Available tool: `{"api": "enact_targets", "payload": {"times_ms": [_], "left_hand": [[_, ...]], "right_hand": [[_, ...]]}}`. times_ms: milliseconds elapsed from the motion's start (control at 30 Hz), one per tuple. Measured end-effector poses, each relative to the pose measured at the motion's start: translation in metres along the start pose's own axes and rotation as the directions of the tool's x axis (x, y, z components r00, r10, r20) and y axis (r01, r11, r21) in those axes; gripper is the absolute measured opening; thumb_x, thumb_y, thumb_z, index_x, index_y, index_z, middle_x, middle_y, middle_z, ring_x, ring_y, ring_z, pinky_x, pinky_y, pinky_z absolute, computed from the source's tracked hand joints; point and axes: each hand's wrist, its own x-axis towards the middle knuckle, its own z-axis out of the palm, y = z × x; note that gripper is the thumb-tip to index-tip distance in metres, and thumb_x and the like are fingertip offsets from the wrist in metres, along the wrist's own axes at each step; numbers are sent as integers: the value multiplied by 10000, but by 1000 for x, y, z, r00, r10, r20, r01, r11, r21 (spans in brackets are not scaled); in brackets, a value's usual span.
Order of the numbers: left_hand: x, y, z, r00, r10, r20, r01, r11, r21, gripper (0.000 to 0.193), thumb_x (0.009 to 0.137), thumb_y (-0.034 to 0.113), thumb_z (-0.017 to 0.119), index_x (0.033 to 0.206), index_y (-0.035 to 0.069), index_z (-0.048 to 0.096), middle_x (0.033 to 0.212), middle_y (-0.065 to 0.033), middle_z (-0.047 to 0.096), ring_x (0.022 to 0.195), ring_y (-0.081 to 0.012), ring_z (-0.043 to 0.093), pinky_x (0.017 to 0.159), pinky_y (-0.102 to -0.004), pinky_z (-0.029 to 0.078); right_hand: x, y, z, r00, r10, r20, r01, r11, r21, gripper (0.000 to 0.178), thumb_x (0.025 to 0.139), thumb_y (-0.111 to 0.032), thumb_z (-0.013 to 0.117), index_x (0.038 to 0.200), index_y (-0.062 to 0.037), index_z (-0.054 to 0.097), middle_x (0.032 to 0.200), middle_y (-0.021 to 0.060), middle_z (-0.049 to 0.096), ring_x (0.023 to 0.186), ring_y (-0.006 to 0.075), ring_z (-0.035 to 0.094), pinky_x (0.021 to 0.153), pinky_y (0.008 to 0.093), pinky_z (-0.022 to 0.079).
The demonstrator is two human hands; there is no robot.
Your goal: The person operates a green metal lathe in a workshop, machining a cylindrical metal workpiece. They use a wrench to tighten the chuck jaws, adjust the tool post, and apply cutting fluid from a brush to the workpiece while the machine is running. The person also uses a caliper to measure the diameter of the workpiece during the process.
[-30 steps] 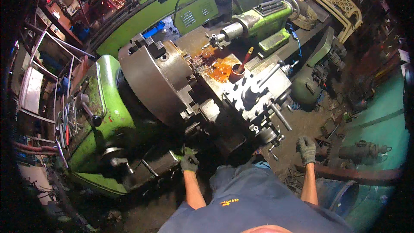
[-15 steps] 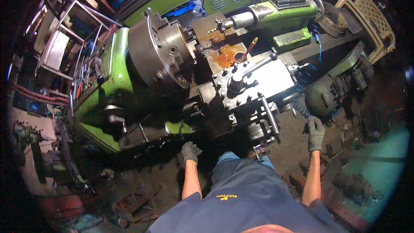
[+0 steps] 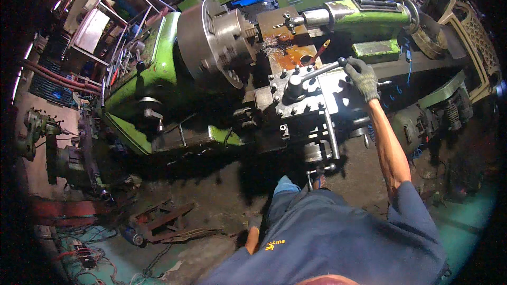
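Note:
My right hand, in a grey knit glove, is closed at the knob end of the tool post lever on a green lathe. The lever runs left to the round hub on top of the square, bolted tool post. My left hand hangs low beside my body, mostly hidden by my shirt, its fingers not visible. Left of the tool post is the large metal chuck, its face smeared as if turning. A brush with a reddish handle stands in a small pot behind the tool post.
Metal shavings lie by the oily brown cross slide. The green tailstock is at the back right, near a tan plastic chair. Carriage handles stick out toward me. Scrap metal and cables lie on the floor at the left.
My right hand has risen from beside the lathe onto the lever's knob. My left hand has dropped back beside my body. The view has shifted, and the chuck now looks smeared.

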Motion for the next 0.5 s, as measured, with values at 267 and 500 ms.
{"api": "enact_targets", "payload": {"times_ms": [267, 500], "left_hand": [[-32, -12, -16, 982, -120, 143, 98, 983, 153, 423, 920, 369, 567, 1234, 107, 672, 1113, -163, 686, 933, -332, 680, 842, -481, 540], [8, -4, -47, 981, -79, 178, 18, 946, 324, 469, 959, 440, 482, 1199, 103, 704, 1222, -174, 690, 1028, -348, 684, 919, -476, 517]], "right_hand": [[80, 34, 65, 972, 168, 167, -203, 954, 221, 579, 817, -436, 801, 1217, -32, 689, 1059, 142, 731, 840, 194, 698, 761, 329, 549], [94, 11, 92, 947, 149, 285, -195, 971, 141, 333, 866, -400, 769, 1003, -98, 745, 855, 54, 730, 748, 172, 659, 704, 351, 518]]}}
